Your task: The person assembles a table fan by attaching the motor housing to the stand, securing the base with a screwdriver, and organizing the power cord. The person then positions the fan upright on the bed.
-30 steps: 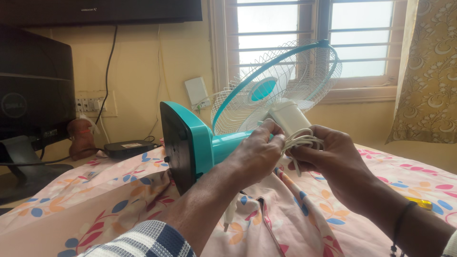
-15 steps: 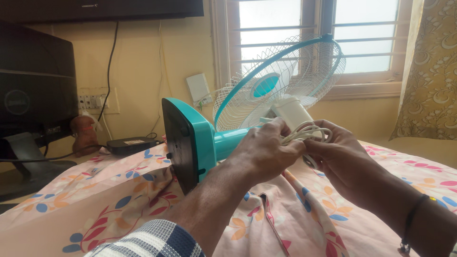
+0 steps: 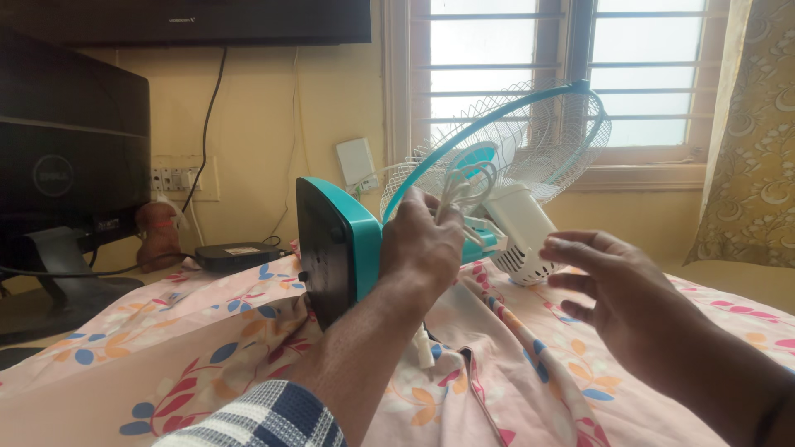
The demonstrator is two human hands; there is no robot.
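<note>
The left hand (image 3: 431,244) is wrapped around the short teal neck of a teal-and-white plastic table fan (image 3: 464,215) that lies tipped on its side, and the same closed fingers pinch a loose bundle of white power cord (image 3: 460,186) against that neck; the fan rests on a pink floral bedsheet (image 3: 207,348), its flat teal base (image 3: 335,248) standing on edge just behind the wrist, its white motor housing (image 3: 522,236) and round wire grille (image 3: 530,145) reaching out past the knuckles towards the window. The right hand (image 3: 617,298) hovers open, fingers spread, just beside the motor housing and touching nothing.

The risk, as I judge it, lies in one hand carrying everything; the heavy base sits behind the grip and the head ahead of it, so a slack wrist could let the fan roll on the soft sheet; the cord loops are only pinched, and could slip free and snag in the grille; below the grip a white plug end (image 3: 424,348) dangles, and could catch in the folds of cloth.
</note>
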